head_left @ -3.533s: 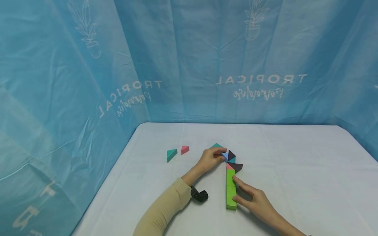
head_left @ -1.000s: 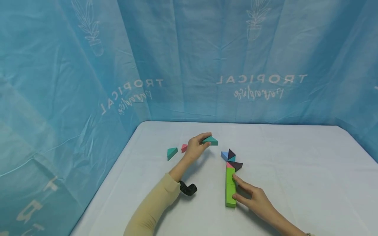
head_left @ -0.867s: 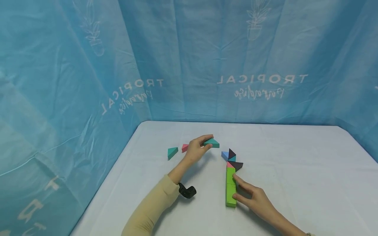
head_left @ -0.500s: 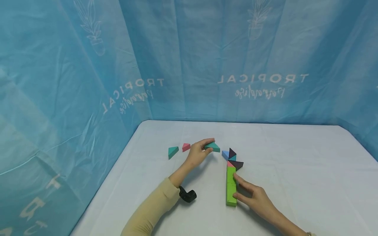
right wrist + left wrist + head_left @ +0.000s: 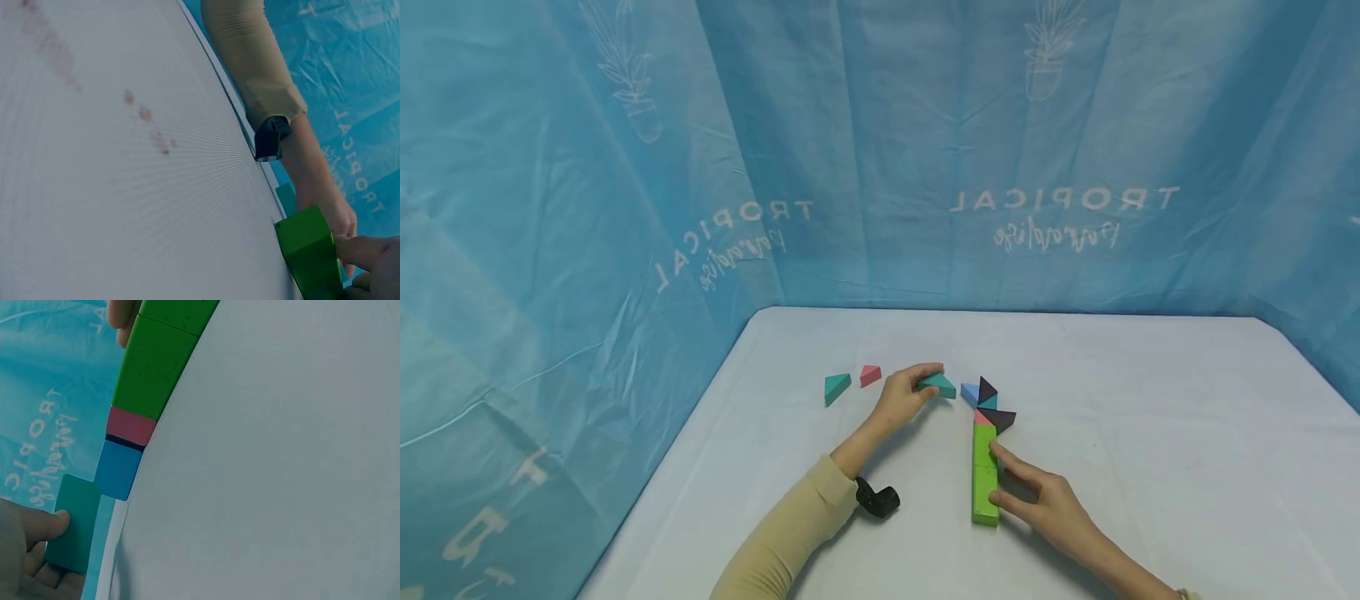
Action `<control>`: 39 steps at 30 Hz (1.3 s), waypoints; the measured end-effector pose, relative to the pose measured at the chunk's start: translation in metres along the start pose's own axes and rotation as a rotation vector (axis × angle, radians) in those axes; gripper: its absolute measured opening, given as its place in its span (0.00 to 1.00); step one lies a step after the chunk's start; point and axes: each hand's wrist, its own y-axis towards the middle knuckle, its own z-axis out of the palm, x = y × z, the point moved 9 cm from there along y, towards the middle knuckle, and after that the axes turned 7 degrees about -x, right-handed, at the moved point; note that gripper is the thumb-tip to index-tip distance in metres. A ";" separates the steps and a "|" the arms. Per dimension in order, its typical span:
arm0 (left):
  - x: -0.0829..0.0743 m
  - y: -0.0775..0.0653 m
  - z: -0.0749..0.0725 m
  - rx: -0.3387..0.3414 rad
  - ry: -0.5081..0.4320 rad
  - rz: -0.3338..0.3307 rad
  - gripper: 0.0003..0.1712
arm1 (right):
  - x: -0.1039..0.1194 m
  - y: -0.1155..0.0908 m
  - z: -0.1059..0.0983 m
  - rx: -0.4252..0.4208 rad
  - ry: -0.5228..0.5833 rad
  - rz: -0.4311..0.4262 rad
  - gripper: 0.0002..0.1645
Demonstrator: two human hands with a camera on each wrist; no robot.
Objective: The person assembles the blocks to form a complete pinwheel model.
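Observation:
My left hand (image 5: 901, 397) pinches a teal triangular block (image 5: 942, 387) between thumb and fingers, just left of the row. In the left wrist view its thumb presses the block's side. The row begins near me with two green blocks (image 5: 984, 475), placed end to end. Beyond them lie a pink triangle (image 5: 981, 418) and a large dark triangle (image 5: 1002, 419). At the far end sit a blue triangle (image 5: 968, 393), a small dark triangle (image 5: 987, 389) and a small teal-blue one (image 5: 989, 402). The thumb and a fingertip of my right hand (image 5: 1048, 504) touch the green blocks' right side.
Another teal triangular block (image 5: 837, 388) and a small pink block (image 5: 870, 375) lie apart on the white table (image 5: 1150, 433) to the left. A black wrist device (image 5: 877, 498) sticks out from the left sleeve. Blue printed curtains (image 5: 880, 150) surround the table's back and left.
My left hand has left the blue triangle, picked up the teal block from the row's far end and, over the last second, brought it lower and nearer. The right hand keeps its place.

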 end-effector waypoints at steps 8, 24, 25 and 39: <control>0.012 -0.005 0.007 0.028 -0.021 0.027 0.22 | 0.000 0.000 -0.001 0.000 0.010 -0.003 0.39; 0.006 -0.003 0.024 0.041 0.012 0.069 0.22 | 0.000 0.000 0.000 -0.003 0.004 -0.017 0.40; 0.005 -0.003 0.026 0.042 0.017 0.072 0.22 | 0.000 0.000 0.000 -0.001 0.008 -0.019 0.40; 0.001 -0.002 0.037 0.059 0.008 0.071 0.23 | 0.000 0.000 0.001 0.000 0.016 -0.031 0.39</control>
